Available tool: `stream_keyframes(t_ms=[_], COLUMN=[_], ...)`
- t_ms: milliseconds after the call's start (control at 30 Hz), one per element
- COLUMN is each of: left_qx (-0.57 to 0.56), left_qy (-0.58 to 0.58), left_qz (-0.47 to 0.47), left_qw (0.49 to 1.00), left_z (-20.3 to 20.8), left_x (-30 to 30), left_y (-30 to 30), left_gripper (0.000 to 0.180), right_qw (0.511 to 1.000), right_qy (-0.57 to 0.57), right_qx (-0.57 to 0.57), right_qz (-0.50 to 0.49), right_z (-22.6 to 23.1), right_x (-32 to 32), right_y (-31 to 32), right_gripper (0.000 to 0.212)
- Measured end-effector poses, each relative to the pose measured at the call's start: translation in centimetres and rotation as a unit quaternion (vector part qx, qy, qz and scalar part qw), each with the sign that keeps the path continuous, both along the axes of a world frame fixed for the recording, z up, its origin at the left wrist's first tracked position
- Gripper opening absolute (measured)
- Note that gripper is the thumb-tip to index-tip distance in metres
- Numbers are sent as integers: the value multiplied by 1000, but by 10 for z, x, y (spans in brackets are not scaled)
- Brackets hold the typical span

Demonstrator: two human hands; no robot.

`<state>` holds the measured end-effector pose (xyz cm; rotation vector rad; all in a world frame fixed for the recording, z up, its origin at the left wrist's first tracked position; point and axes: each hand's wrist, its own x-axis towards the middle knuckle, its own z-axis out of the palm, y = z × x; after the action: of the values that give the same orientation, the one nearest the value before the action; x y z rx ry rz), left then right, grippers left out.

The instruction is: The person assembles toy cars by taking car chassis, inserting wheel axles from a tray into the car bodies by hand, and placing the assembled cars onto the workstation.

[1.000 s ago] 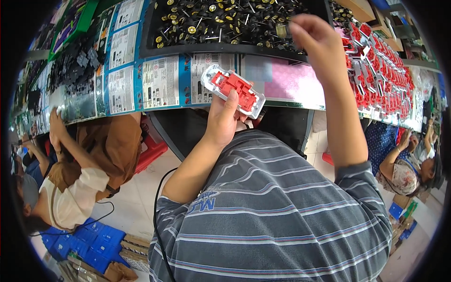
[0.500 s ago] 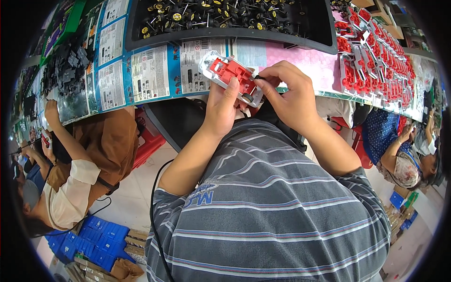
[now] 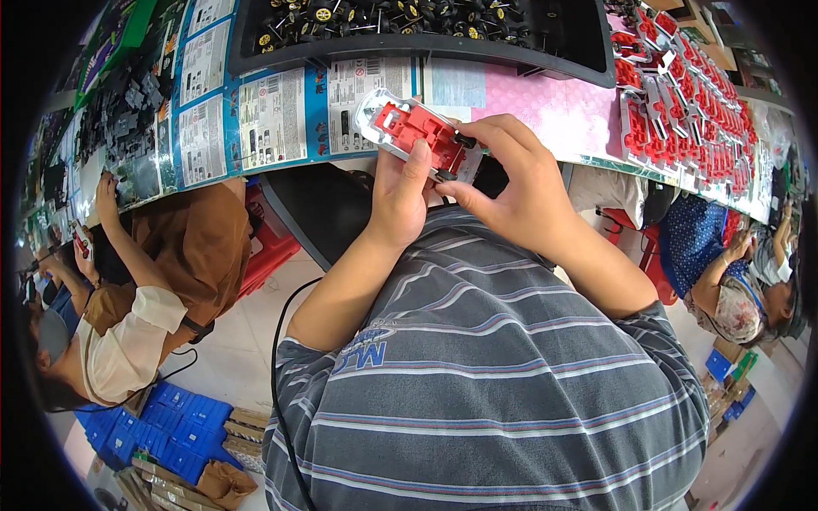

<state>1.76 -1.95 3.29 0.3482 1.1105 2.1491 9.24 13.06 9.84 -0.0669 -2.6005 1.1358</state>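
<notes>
My left hand [image 3: 399, 204] is closed around a white toy car body [image 3: 368, 117] with a red inner part [image 3: 411, 128], its thumb pressed on the red plastic. The car is tilted above my lap, just off the table's near edge. At its right end sits a wheel axle, with one black wheel [image 3: 464, 139] at the far side and another [image 3: 445, 175] at the near side. My right hand [image 3: 532, 187] spans this axle: its fingers touch the far wheel and its thumb the near one. Whether the axle is fully seated cannot be made out.
A black tray [image 3: 426, 44] of wheel axles stands beyond my hands. Many red and white car bodies [image 3: 682, 119] lie on the right; dark grey parts [image 3: 132, 119] are piled left. Printed sheets [image 3: 273, 119] cover the table. People sit on both sides.
My right hand has gone from pinching at the far wheel to spanning both wheels, its thumb now at the near one. The far wheel now sits against the car. The left hand keeps its hold.
</notes>
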Motion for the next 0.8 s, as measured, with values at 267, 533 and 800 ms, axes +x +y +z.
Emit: stream_keyframes(t_ms=[267, 533, 800], left_qx=[8, -7, 11], left_qy=[8, -12, -9], left_qz=[3, 27, 13], left_qw=[1000, 1000, 1000], left_z=[-2, -9, -10], left_x=[5, 8, 5], left_y=[-3, -4, -4], left_gripper=[68, 65, 62], right_qw=[1000, 999, 999], right_qy=[-19, -35, 9], right_qx=[-14, 7, -22], right_qz=[-6, -4, -24], right_z=[-2, -10, -2], right_x=[4, 2, 2], right_y=[-1, -4, -5], right_gripper=[53, 52, 50])
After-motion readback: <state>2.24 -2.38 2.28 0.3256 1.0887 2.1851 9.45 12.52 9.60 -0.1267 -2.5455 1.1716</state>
